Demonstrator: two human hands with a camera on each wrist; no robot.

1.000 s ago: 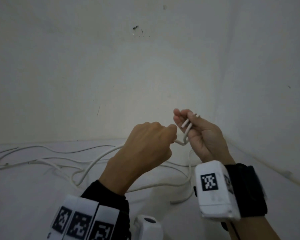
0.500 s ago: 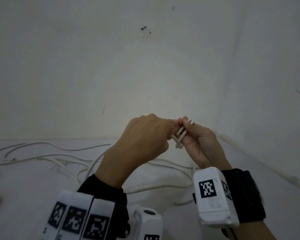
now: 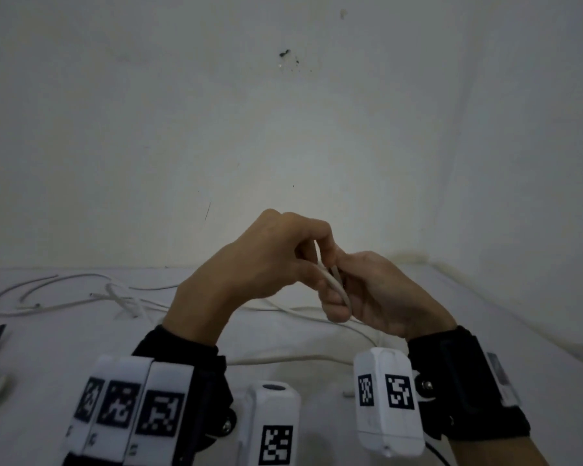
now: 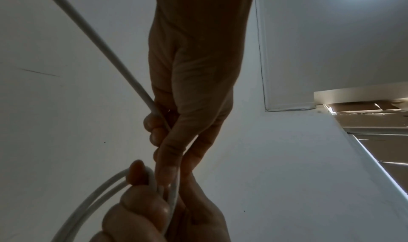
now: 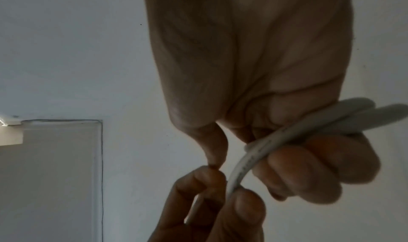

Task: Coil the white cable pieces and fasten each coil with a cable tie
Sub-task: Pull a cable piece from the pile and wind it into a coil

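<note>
Already pinched in both hands, left hand [image 3: 266, 264] and right hand [image 3: 377, 294] touching, cable [image 3: 335, 285] running upright between, trailing leftward.

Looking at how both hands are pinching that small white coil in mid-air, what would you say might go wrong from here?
The right hand grips only a few turns of the white cable, so they may spring open if its grip loosens. The left hand pinches the feeding strand, whose tail trails into the loose cables on the table and may snag. No tie is in either hand, so fetching one means letting go.

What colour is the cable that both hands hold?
White: the cable shows it best in the head view.
</note>
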